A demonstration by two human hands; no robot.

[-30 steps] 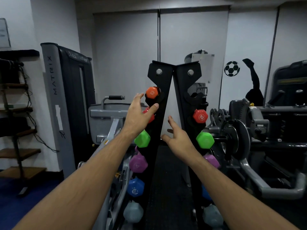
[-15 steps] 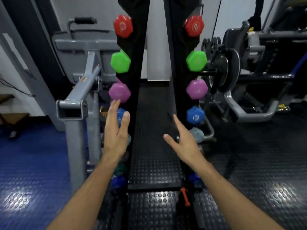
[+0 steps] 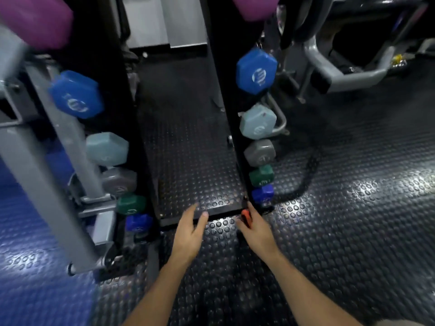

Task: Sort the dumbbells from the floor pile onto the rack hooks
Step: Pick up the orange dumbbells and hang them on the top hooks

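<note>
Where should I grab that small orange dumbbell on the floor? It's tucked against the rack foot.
Take the orange dumbbell by its thin middle handle, from above. It lies flat on the floor, and the right hand already reaches it there. The hand hides most of it.

We see only a sliver of the small orange dumbbell (image 3: 244,214), the rest hidden behind our right hand (image 3: 257,231), so its grip is unclear. The purple hexagonal dumbbell heads (image 3: 35,20) are blurred and cut by the top edge. The grey metal machine frame (image 3: 35,161) at left is motion-smeared.
</note>
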